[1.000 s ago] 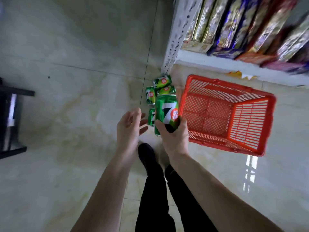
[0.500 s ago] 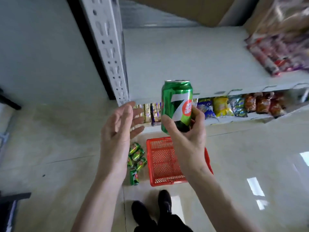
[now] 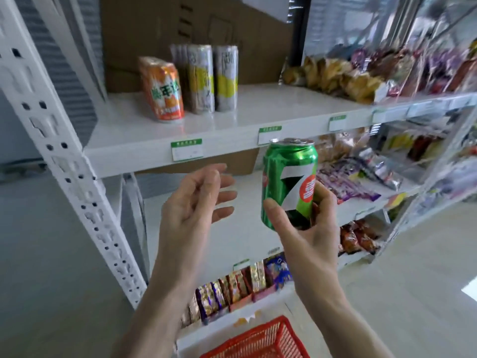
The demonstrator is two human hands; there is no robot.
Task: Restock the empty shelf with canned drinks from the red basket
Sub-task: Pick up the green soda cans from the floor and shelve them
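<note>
- Red basket (image 3: 260, 341): one, on the floor at the foot of the shelving; only its far rim shows at the lower frame edge. Half a second ago the whole basket was in view, with loose green cans beside it; those cans are now out of frame.
- Right hand (image 3: 304, 228): one, thumb and curled fingers gripping the lower half of one green can (image 3: 289, 182), held upright in the air in front of the front edge of the upper shelf (image 3: 258, 112), not touching it. Earlier the can stood against a lower shelf edge.
- Left hand (image 3: 196, 200): one, fingers relaxed and slightly spread, palm turned toward the can, holding nothing; this posture is unchanged.
- Price labels (image 3: 186, 149): three legible on the upper shelf's front edge.
- Orange cans (image 3: 165, 91): a row standing toward the shelf's back left; count unclear beyond the front one.
- Tall yellow-and-grey cans (image 3: 214, 76): two rows just beside the orange cans.
- Snack packets (image 3: 335, 78): many, at the shelf's right end, blurred.
</note>
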